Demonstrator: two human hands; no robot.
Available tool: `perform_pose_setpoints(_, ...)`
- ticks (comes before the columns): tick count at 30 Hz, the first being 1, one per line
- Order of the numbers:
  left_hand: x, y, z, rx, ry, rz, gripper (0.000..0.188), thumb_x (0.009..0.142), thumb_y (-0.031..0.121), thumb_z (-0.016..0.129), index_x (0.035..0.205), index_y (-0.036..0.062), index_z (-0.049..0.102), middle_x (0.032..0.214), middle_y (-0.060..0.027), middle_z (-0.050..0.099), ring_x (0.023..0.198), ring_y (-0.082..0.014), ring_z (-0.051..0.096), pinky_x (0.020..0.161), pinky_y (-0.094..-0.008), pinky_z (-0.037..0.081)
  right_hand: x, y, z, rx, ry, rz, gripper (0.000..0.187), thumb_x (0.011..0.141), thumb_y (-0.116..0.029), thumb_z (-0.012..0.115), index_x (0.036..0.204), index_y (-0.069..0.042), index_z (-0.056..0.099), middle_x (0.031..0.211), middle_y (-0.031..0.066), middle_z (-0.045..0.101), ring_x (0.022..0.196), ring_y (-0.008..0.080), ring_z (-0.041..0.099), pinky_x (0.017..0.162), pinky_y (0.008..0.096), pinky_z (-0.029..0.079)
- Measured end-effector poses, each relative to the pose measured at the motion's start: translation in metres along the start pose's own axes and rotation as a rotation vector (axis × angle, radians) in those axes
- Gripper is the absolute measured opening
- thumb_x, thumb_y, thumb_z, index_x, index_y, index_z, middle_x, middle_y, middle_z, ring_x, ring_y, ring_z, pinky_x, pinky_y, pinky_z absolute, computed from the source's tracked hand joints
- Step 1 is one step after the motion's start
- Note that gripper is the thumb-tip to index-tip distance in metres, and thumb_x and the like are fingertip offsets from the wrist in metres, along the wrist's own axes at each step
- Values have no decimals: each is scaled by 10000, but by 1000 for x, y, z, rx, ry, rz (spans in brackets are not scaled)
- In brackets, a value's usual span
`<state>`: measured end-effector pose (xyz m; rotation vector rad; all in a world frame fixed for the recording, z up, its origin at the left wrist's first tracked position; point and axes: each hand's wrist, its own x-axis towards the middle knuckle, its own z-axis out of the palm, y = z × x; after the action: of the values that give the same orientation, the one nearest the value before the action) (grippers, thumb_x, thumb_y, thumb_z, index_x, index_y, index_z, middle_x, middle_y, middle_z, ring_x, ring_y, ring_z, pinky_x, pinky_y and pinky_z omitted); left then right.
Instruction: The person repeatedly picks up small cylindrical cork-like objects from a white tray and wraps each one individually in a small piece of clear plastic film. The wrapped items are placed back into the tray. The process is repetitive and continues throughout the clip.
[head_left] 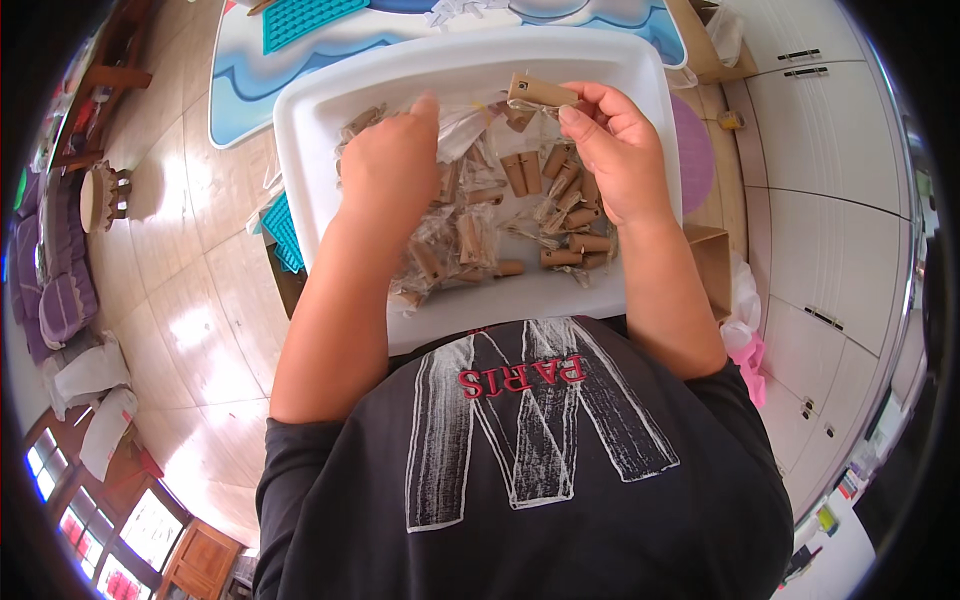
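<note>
Before me stands a white plastic tub point(305, 130) holding many brown cylindrical pieces point(520, 172) that look like small cardboard tubes, several of them in crinkled clear plastic wrap point(425, 245). My right hand point(622, 145) pinches one brown tube point(540, 90) between thumb and fingers above the tub's far right part. That tube lies roughly sideways, with a small dark mark near its left end and clear wrap hanging under it. Over the left part of the tub, my left hand point(392, 160) is curled, back up. Its fingertips are mostly hidden, beside clear plastic; what it holds cannot be made out.
The tub rests by a table with a blue-and-white wave pattern point(235, 95). A teal grid tray point(310, 20) lies on it, and another teal piece point(282, 232) is left of the tub. Cardboard boxes point(708, 270) and white cabinets point(835, 140) stand on the right.
</note>
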<state>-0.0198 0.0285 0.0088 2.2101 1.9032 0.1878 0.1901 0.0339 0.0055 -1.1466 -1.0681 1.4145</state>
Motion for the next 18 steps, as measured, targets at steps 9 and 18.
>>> perform_pose_setpoints(9,-14,-6,-36,-92,81,-155,159,822,139,548,942,62,620,789,-154,631,733,-323,598,646,-383,460,2,9,0,-172,11,-101,221,821,-143,642,1023,-56,618,785,-39,526,709,50,454,622,187,381)
perform_pose_setpoints(18,-14,-6,-46,-816,-7,-412,161,779,144,662,798,-12,628,654,-59,612,524,-126,553,514,-248,442,-4,4,4,-250,22,-214,249,825,-85,632,1066,-33,597,818,-30,531,721,50,456,655,178,387)
